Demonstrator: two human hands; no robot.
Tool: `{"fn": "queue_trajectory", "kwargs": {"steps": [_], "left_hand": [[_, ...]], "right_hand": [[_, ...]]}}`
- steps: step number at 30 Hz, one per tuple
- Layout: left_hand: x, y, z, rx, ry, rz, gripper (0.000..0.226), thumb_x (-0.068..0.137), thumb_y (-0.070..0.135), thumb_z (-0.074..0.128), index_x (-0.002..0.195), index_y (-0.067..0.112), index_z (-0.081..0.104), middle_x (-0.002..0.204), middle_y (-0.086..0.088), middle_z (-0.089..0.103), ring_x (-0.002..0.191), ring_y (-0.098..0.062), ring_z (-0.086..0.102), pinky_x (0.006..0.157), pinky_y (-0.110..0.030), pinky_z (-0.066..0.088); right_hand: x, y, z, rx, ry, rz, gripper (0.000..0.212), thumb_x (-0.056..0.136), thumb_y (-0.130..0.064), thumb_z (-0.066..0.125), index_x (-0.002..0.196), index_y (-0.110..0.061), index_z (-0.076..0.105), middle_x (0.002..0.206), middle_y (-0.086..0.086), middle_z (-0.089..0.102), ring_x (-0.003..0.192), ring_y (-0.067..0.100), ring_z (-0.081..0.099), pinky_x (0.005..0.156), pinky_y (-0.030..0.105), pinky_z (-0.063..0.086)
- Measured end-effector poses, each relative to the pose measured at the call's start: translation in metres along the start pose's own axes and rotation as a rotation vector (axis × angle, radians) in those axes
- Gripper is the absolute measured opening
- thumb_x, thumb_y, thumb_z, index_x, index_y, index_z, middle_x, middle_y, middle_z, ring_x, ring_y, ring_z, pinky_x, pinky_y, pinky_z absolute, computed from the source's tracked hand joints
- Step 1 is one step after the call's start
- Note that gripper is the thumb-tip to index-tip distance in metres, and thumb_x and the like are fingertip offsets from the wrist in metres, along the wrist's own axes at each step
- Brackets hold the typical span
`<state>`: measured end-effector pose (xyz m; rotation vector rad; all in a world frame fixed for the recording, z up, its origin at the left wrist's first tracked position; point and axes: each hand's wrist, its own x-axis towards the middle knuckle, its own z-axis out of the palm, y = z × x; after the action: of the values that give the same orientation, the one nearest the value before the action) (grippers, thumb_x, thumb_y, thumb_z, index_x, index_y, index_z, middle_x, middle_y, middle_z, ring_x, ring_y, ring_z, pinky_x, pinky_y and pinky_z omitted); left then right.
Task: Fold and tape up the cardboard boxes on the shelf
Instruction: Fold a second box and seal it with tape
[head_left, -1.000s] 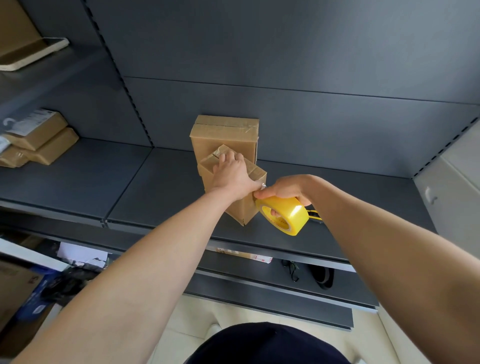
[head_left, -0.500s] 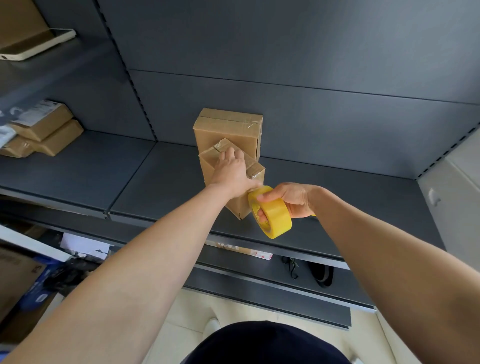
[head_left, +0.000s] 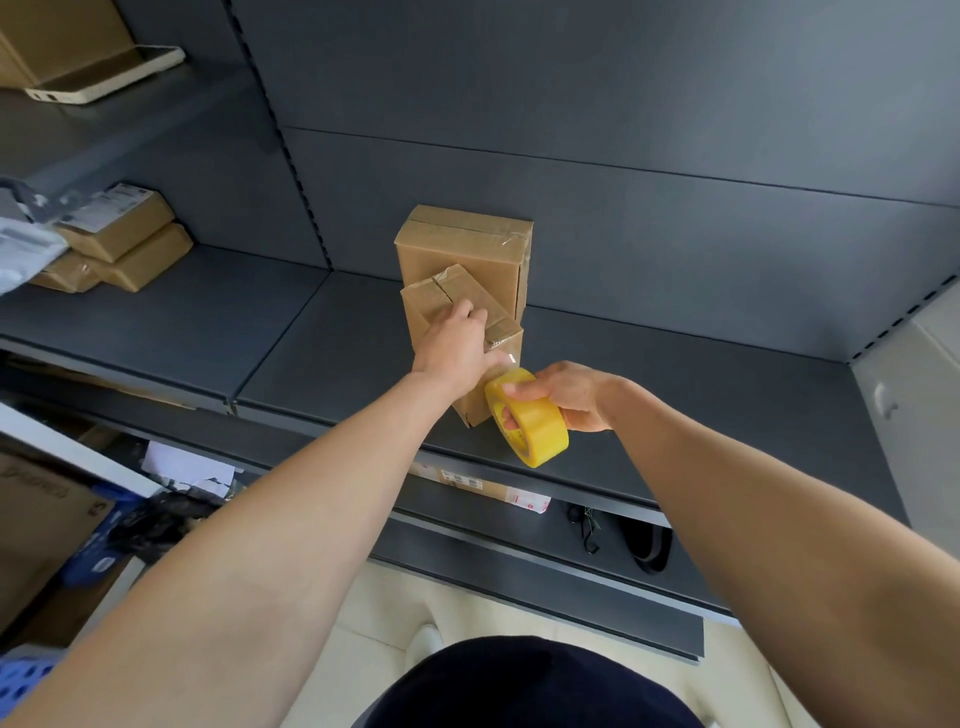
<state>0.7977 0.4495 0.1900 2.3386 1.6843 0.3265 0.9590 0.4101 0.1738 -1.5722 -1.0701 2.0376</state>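
A small cardboard box (head_left: 470, 299) stands on the dark grey shelf (head_left: 675, 395), turned corner-on toward me. My left hand (head_left: 457, 345) lies over its top, fingers curled on the taped flaps and thumb stretched toward the right edge. My right hand (head_left: 563, 395) grips a yellow tape roll (head_left: 535, 423) just below and right of the box, near the shelf's front edge. A clear strip of tape runs from the roll up to the box's corner. A taller taped cardboard box (head_left: 465, 247) stands right behind the small one.
Flat cardboard parcels (head_left: 122, 244) are stacked at the far left of the shelf. A white tablet (head_left: 104, 78) lies on the shelf above. Lower shelves hold a labelled box (head_left: 483, 488) and black cords (head_left: 644, 545). Cartons (head_left: 41, 525) stand on the floor at left.
My right hand has carried the tape roll lower and closer to the box's front corner. My left hand has slid back along the top toward me, uncovering the far flaps.
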Motion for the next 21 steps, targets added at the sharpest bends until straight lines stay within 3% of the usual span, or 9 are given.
{"fn": "queue_trajectory", "kwargs": {"steps": [3,5,8,11,13,16,19,21], "left_hand": [[-0.008,-0.004,-0.004,-0.120,-0.026,-0.026,0.074,0.084,0.046,0.065,0.142,0.009,0.039,0.149,-0.003,0.034,0.134,-0.023,0.035,0.105,-0.037,0.034],[-0.017,-0.005,-0.005,-0.213,0.064,-0.014,0.053,0.089,0.038,0.062,0.133,0.011,0.050,0.141,0.000,0.043,0.125,-0.021,0.044,0.098,-0.035,0.040],[-0.039,0.003,-0.003,-0.240,0.343,0.017,0.017,0.094,0.025,0.053,0.095,0.010,0.061,0.100,0.001,0.057,0.091,-0.020,0.056,0.070,-0.031,0.043],[-0.057,0.012,0.012,-0.363,0.301,-0.194,0.027,0.093,0.036,0.053,0.077,0.015,0.057,0.072,0.005,0.057,0.072,-0.021,0.057,0.060,-0.031,0.042],[-0.063,0.016,0.021,-0.550,0.198,-0.401,0.030,0.090,0.044,0.055,0.079,0.016,0.060,0.078,0.003,0.062,0.077,-0.020,0.059,0.064,-0.030,0.043],[-0.061,0.023,0.031,-0.784,0.163,-0.563,0.030,0.086,0.044,0.061,0.092,0.015,0.063,0.093,0.002,0.064,0.085,-0.017,0.059,0.069,-0.027,0.043],[-0.058,0.033,0.039,-0.993,0.136,-0.764,0.038,0.084,0.041,0.066,0.108,0.012,0.060,0.107,-0.005,0.063,0.097,-0.023,0.061,0.085,-0.038,0.052],[-0.057,0.039,0.042,-1.147,0.140,-0.872,0.037,0.083,0.034,0.069,0.111,0.012,0.061,0.108,-0.007,0.064,0.097,-0.025,0.062,0.089,-0.040,0.053]], "right_hand": [[-0.001,0.003,-0.001,-0.020,-0.023,0.010,0.037,0.083,-0.006,0.067,0.117,0.000,0.055,0.111,0.015,0.065,0.098,0.027,0.065,0.088,0.041,0.051],[-0.001,0.005,0.000,-0.009,-0.012,0.006,0.042,0.084,-0.005,0.066,0.124,0.001,0.053,0.120,0.016,0.063,0.107,0.029,0.062,0.092,0.042,0.048],[0.000,0.008,0.001,0.030,-0.016,-0.015,0.044,0.085,-0.006,0.066,0.126,0.001,0.052,0.123,0.016,0.062,0.111,0.029,0.060,0.096,0.042,0.046],[-0.001,0.010,0.003,0.031,-0.019,-0.036,0.043,0.086,-0.006,0.066,0.126,0.002,0.052,0.123,0.016,0.062,0.113,0.028,0.060,0.099,0.043,0.045],[-0.002,0.011,0.004,0.040,-0.017,-0.049,0.042,0.087,-0.005,0.065,0.126,0.004,0.052,0.125,0.018,0.061,0.115,0.029,0.059,0.099,0.043,0.045],[-0.003,0.013,0.006,0.060,-0.045,-0.050,0.038,0.090,0.004,0.052,0.128,0.006,0.049,0.124,0.020,0.059,0.116,0.032,0.056,0.102,0.044,0.041],[-0.006,0.015,0.007,0.091,-0.108,-0.067,0.037,0.086,0.012,0.039,0.120,0.005,0.053,0.111,0.016,0.061,0.104,0.030,0.058,0.098,0.041,0.042],[-0.007,0.016,0.007,0.100,-0.118,-0.091,0.032,0.087,0.012,0.041,0.113,0.003,0.057,0.106,0.014,0.065,0.102,0.029,0.060,0.095,0.041,0.044]]}}
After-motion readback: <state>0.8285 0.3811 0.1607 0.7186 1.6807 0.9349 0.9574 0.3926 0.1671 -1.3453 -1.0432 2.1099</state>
